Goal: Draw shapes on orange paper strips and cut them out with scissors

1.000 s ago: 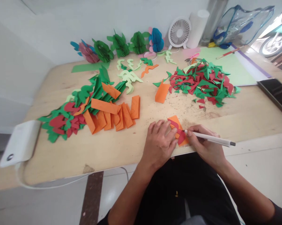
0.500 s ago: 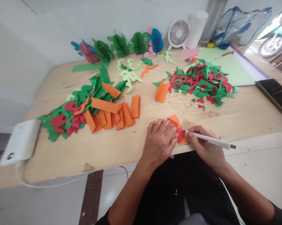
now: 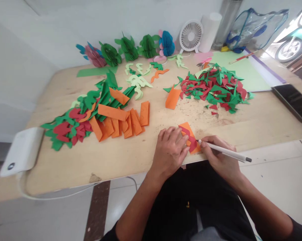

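Near the table's front edge, a folded orange paper (image 3: 184, 126) lies under a wavy red paper cutout (image 3: 192, 144). My left hand (image 3: 169, 150) holds the cutout down, its fingers bent and close together over the left side. A small orange strip (image 3: 188, 143) shows on the cutout beside those fingertips. In my right hand (image 3: 222, 159) is a white pen (image 3: 225, 150), gripped near its tip. The tip meets the right edge of the red cutout, against the orange paper. My left palm and fingers hide part of both papers.
Folded orange papers (image 3: 112, 113) and green and red cutouts (image 3: 63, 129) lie to the left. A heap of red and green scraps (image 3: 216, 85) sits at the right, near a phone (image 3: 293, 102). Honeycomb paper figures (image 3: 129, 50) and a fan (image 3: 191, 36) stand behind. A white box (image 3: 22, 152) is left.
The pen and both hands stay in almost the same place. The view has shifted very slightly.
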Motion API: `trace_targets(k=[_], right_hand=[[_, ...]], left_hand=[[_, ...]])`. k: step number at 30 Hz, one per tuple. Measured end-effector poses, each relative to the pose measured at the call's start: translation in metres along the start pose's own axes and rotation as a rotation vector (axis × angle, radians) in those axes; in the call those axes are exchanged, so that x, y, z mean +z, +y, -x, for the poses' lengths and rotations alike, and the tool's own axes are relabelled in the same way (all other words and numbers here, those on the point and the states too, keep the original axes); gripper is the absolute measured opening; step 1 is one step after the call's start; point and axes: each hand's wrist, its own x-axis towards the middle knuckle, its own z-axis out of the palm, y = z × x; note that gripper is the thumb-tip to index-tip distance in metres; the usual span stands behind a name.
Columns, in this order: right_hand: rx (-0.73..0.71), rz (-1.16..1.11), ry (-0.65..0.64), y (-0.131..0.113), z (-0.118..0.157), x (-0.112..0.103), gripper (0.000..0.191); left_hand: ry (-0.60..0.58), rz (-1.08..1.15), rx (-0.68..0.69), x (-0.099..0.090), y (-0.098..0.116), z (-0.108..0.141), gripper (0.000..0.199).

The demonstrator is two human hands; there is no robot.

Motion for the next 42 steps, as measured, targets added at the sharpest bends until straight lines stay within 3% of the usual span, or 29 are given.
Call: trace_targets(k=[42], right_hand=[[-0.140, 0.051, 0.062, 0.000, 0.012, 0.002, 0.007]], left_hand=[[0.018, -0.015, 0.013, 0.001, 0.000, 0.001, 0.028]])
